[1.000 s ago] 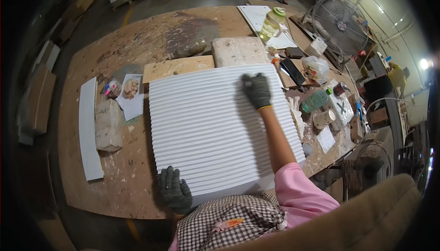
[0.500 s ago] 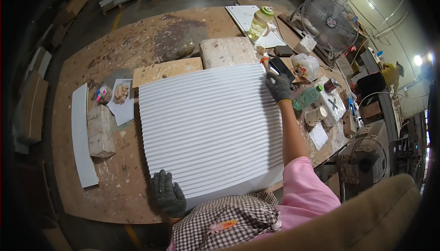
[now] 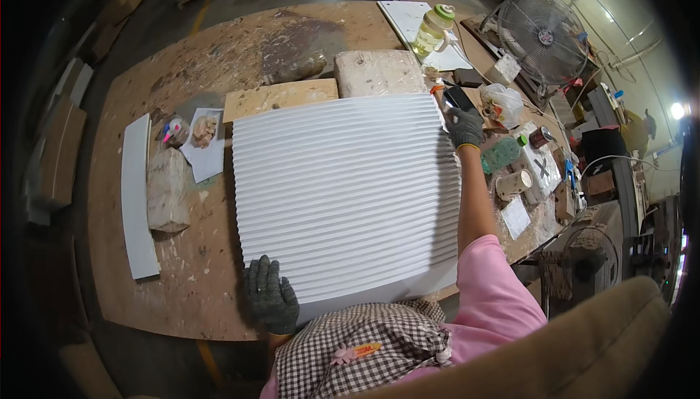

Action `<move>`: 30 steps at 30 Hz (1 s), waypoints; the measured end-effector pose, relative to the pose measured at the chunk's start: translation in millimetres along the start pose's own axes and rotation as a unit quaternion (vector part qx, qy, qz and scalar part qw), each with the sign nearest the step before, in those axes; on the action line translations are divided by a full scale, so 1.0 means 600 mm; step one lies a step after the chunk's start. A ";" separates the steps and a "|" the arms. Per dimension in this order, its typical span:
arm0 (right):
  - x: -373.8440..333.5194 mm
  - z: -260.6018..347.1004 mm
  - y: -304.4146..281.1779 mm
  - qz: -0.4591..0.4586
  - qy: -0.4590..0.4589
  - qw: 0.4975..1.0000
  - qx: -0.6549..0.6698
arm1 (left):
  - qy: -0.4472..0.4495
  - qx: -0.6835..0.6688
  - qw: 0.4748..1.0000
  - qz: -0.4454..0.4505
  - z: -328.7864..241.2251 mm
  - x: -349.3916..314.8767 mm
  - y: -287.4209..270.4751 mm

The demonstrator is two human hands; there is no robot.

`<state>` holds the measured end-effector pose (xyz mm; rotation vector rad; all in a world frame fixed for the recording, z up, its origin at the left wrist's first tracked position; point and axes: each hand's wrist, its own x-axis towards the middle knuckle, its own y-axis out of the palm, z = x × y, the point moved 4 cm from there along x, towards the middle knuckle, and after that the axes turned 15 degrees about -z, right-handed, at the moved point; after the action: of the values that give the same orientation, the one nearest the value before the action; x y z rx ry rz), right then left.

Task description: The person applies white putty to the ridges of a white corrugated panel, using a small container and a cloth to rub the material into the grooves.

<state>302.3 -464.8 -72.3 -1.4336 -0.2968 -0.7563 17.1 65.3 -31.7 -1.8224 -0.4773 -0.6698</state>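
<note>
A white panel with close, parallel ridges (image 3: 343, 195) lies in front of me on the worktable. At its near left corner rests my left hand (image 3: 271, 298) in a dark grey glove, fingers stretched out and lying flat on the edge. My right hand (image 3: 464, 128), also gloved, is at the panel's far right corner with its fingers curled. A small light-coloured piece shows at these fingers, but I cannot make out what it is. Just beyond them is a small orange-ended item (image 3: 436, 89). A black phone-like object (image 3: 458, 98) lies beside the hand.
Behind the panel are a wooden board (image 3: 281, 97) and a wrapped block (image 3: 379, 73). To the left lie a white strip (image 3: 138, 198) and another block (image 3: 168, 191). On the right are a green bottle (image 3: 500, 154), a cup (image 3: 513, 184) and a large fan (image 3: 543, 37).
The whole view has shifted slightly, so the table appears farther right and higher. Both hands stay at nearly the same spots on the panel.
</note>
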 end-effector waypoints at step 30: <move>-0.063 0.064 -0.047 0.046 -0.002 0.997 0.067 | -0.007 -0.018 0.999 -0.028 0.011 -0.015 0.005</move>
<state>266.1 -416.0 -67.5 -1.3123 -0.2777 -0.6474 13.3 70.8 -41.3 -1.8548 -0.5305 -0.7098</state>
